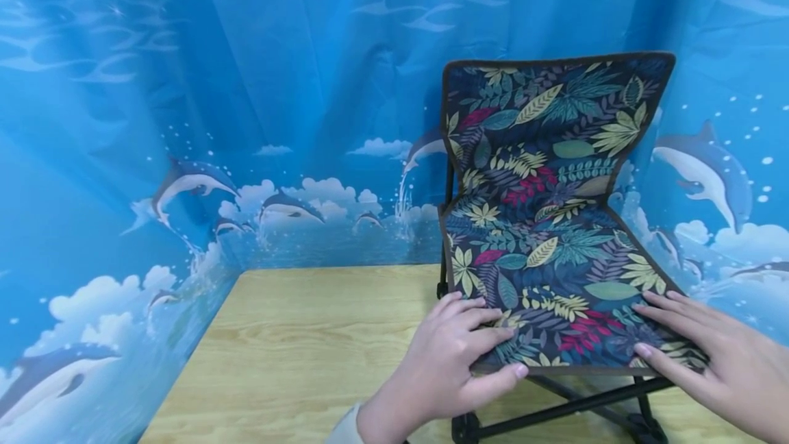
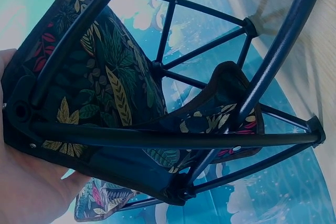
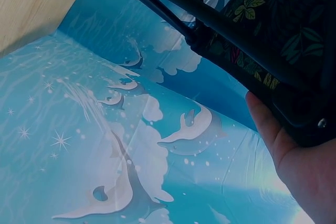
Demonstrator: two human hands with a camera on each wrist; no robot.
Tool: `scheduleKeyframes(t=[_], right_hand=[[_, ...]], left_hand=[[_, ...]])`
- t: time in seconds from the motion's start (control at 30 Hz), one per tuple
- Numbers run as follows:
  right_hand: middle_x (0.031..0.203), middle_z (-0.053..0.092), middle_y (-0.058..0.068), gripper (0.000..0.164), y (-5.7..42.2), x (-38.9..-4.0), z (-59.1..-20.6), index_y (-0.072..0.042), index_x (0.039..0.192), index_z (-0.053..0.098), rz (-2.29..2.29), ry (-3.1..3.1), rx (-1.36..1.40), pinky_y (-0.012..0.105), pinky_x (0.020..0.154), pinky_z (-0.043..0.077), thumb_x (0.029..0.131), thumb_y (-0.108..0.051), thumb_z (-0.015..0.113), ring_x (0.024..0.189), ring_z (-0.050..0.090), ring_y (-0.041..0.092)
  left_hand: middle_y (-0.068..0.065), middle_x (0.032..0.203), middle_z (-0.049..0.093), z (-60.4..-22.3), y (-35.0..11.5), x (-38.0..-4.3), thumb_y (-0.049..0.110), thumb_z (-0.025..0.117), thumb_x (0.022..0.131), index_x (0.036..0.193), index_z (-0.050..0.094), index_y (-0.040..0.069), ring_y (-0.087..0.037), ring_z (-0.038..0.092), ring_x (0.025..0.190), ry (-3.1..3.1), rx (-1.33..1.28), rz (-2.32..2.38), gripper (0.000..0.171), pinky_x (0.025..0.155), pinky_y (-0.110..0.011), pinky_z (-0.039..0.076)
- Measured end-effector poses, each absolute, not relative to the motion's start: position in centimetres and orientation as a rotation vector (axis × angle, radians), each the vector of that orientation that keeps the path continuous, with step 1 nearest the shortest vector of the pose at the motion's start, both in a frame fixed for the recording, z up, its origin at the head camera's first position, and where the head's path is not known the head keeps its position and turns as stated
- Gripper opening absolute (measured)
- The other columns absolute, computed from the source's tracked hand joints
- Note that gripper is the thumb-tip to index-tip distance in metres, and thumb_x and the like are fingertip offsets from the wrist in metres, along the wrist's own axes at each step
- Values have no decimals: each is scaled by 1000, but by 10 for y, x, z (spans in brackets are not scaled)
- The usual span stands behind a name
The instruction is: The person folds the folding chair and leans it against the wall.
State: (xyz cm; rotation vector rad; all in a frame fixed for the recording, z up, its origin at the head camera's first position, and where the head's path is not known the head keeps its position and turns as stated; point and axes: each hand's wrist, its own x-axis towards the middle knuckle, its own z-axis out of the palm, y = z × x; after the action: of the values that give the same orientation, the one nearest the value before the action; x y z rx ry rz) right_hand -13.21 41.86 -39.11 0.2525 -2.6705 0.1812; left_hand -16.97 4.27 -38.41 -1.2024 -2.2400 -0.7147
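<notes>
A folding chair with dark leaf-print fabric and a black tube frame stands unfolded, its backrest upright at the far side. On the seat's front left corner lies my left hand, fingers spread over the fabric and thumb along the front edge. My right hand rests on the front right corner with its fingers lying across the fabric. From below, the left wrist view shows the crossed frame tubes and the left palm against the seat corner. The right palm touches the opposite corner.
Under the chair is a light wood-grain table, its surface stretching to the left. A blue curtain printed with dolphins and clouds hangs behind and along both sides. The chair's lower crossbar shows below the seat's front edge.
</notes>
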Motion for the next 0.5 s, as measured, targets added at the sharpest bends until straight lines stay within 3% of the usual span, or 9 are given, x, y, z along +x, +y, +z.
scheduleKeyframes(t=[0.5], right_hand=[[147,58,31,71,417,-133,-390,-2,139,67,165,-2674,243,68,129,7,91,-53,79,156,29,52]], left_hand=[[8,137,73,-384,42,-170,59,58,103,124,80,29,-15,59,139,-2237,-1197,-697,43,125,-49,39]])
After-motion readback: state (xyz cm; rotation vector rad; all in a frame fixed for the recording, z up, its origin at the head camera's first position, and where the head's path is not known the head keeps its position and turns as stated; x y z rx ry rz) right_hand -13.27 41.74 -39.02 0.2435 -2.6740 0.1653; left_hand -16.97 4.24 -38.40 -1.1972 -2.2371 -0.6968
